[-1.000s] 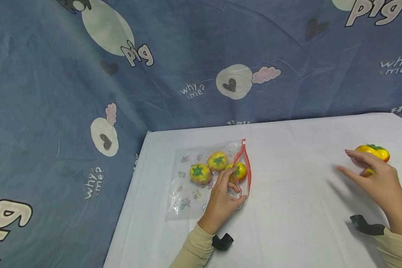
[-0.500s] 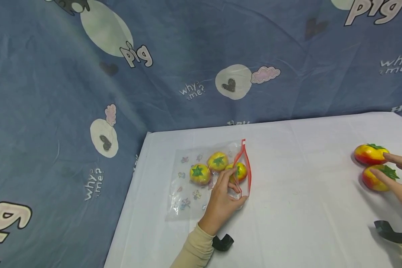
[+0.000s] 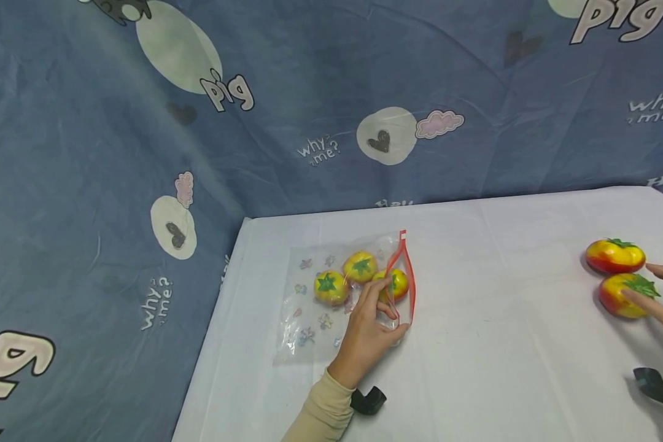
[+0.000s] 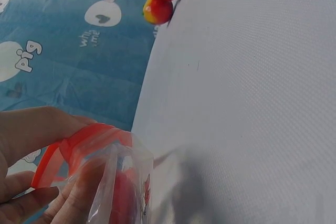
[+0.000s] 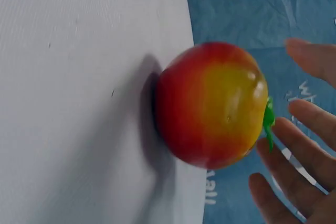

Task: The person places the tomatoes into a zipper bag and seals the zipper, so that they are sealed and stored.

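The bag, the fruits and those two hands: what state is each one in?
Clear bag: lying on the white table, mouth open.
Three bagged fruits: inside, grouped together.
Two loose fruits: outside the bag, side by side.
Left hand: holding the bag's mouth.
Right hand: fingers apart, holding nothing, beside the loose fruits; contact unclear.

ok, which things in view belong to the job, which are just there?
Likely part of the job:
clear bag, held by the left hand
three fruits in the bag
two loose fruits by the right hand

Likely just there:
blue printed cloth
white tabletop
black wrist pieces
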{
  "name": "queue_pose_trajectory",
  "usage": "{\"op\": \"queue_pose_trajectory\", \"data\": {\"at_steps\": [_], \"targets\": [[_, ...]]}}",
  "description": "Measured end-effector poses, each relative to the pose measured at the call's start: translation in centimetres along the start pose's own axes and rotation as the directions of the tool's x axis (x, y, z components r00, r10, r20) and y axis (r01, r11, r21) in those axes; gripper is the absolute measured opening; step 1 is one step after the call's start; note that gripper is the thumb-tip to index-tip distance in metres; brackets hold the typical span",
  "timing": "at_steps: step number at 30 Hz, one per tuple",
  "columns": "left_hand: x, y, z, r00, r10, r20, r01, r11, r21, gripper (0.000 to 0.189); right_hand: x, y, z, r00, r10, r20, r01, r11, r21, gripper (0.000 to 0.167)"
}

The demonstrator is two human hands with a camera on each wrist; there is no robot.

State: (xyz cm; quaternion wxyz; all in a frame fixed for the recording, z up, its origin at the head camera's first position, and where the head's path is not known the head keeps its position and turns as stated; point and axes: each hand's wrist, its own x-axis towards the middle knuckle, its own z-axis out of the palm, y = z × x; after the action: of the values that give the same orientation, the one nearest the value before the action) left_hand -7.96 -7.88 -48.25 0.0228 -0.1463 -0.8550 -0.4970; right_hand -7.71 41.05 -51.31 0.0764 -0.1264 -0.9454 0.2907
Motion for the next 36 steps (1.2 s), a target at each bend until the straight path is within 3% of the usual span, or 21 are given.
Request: {"op": "queue_pose_trajectory", "data": {"at_steps": [4, 7, 20, 30, 36], "targets": [[-0.1, 0.0, 0.0, 1.0, -0.008, 0.004, 0.008, 1.0, -0.008, 0.085, 1.1, 3.6, 1.5, 1.0, -0.001, 0.026, 0.001, 1.0, 0.005, 0.077], [-0.2, 0.1, 0.1, 1.0, -0.018, 0.009, 0.018, 1.0, -0.013, 0.084, 1.3, 4.6, 2.0, 0.999, 0.006, 0.05, -0.007, 1.0, 0.009, 0.081], [-0.1, 0.0, 0.1, 1.0, 0.004, 0.007, -0.004, 1.0, -0.008, 0.085, 0.8, 4.1, 1.9, 0.997, 0.011, 0.08, -0.014, 0.999, 0.041, 0.08], [-0.1, -0.2, 0.1, 1.0, 0.01, 0.003, -0.01, 1.0, 0.01, 0.085, 0.6, 3.8, 2.5, 0.993, 0.1, 0.059, -0.107, 0.986, 0.129, 0.082], [0.0, -0.2, 0.1, 1.0, 0.009, 0.004, -0.009, 1.0, 0.006, 0.085, 0.7, 4.2, 2.3, 0.99, 0.084, 0.117, -0.099, 0.987, 0.13, 0.09]]}}
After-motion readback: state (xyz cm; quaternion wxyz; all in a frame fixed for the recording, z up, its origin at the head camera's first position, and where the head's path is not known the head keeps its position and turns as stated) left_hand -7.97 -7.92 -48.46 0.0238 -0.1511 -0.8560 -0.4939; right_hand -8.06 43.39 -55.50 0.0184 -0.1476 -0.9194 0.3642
